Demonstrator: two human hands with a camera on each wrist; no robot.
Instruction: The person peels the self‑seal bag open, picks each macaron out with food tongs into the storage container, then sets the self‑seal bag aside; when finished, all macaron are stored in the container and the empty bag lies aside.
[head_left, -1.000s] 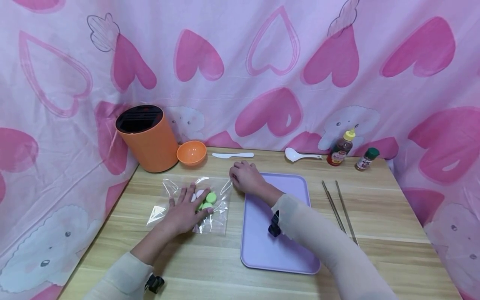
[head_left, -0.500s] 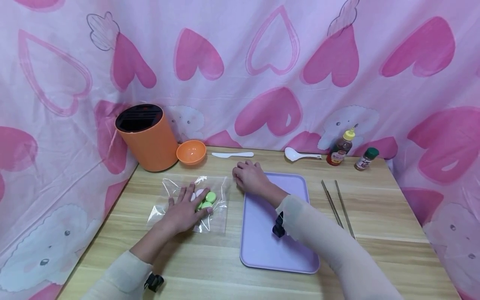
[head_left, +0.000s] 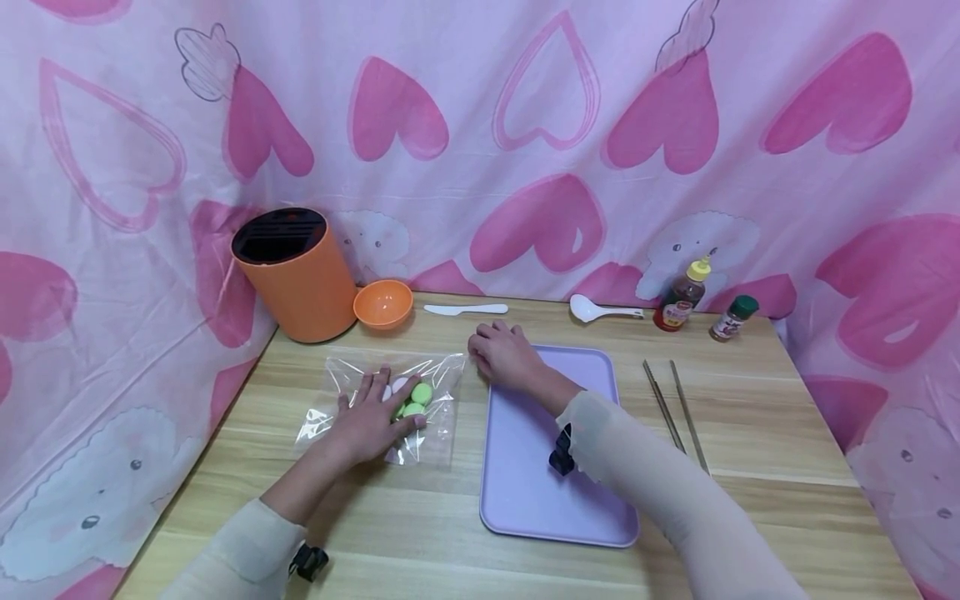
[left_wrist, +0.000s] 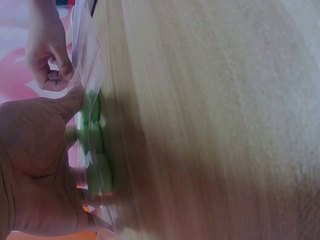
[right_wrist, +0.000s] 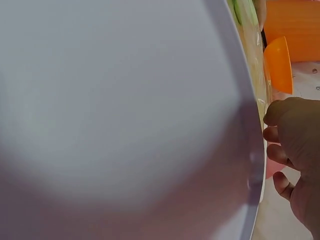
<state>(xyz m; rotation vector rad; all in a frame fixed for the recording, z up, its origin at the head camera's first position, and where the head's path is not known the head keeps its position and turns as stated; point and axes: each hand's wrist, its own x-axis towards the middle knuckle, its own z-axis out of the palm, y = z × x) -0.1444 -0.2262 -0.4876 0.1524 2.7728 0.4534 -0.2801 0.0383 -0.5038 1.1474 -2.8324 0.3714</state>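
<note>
Bright, even light; blurred wrist views.

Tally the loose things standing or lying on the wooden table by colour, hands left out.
Orange: 2, round knife block, small bowl
White: 2, plastic knife, spoon
Lilac: 1, flat tray
Clear: 1, plastic bag
Metal: 2, chopsticks
Bottles: 2, sauce bottle, spice jar
Total: 10

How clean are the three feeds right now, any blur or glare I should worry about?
Head view: sharp and evenly lit; only small glints on the clear bag under the left hand. Left wrist view: tabletop smeared and soft, green pieces blurry. Right wrist view: purple tray fills the frame, out of focus; right hand dim at the edge.
</note>
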